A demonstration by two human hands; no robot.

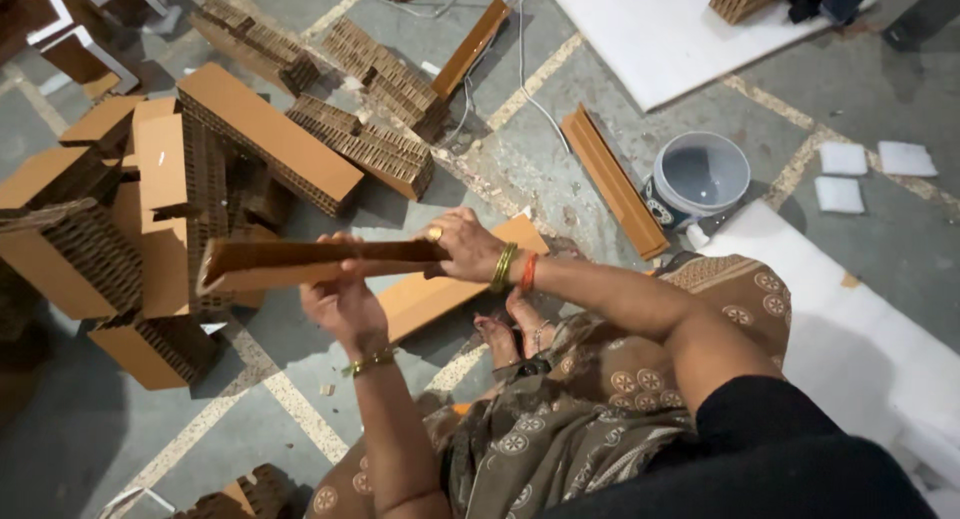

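Brown corrugated cardboard is what both hands are gripping: a long folded strip [320,262] held level above the floor [500,159]. The left hand [345,304] is closing its fingers around the strip's underside, and the right hand [465,247] is clamping the end from above. The strip could buckle or slip, since only its right part is being supported and its free end is reaching toward the cardboard stack [150,209]. The bucket [697,179] is standing well apart; open floor is lying just below the hands, near the person's feet.
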